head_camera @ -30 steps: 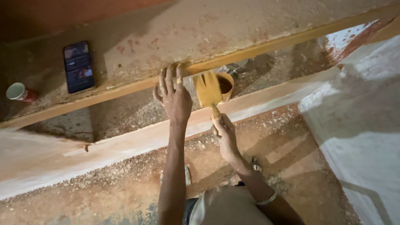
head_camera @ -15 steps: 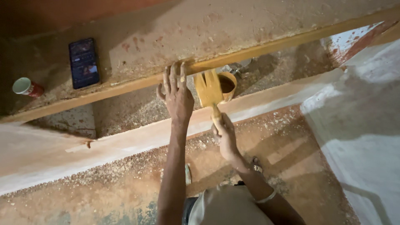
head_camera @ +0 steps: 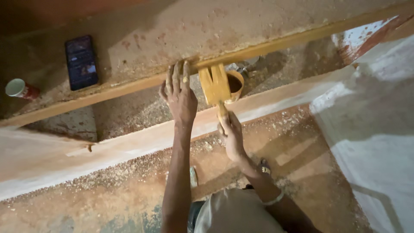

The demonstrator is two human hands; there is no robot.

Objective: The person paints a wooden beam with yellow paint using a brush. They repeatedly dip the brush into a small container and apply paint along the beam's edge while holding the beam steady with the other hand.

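Dim warm light; top-left corner in deep shadow; brighter glare at right; slight softness throughout.

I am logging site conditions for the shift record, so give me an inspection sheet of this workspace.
Surface: dusty wooden bench, sawdust-strewn floor.
Job's things: yellow-coated brush on the long wooden strip; brown cup behind it.
Clutter: phone, paper cup.
Hands: left hand flat on the strip; right hand grips the brush handle.
Cables: nothing seen.
Surroundings: white painted panel at right.
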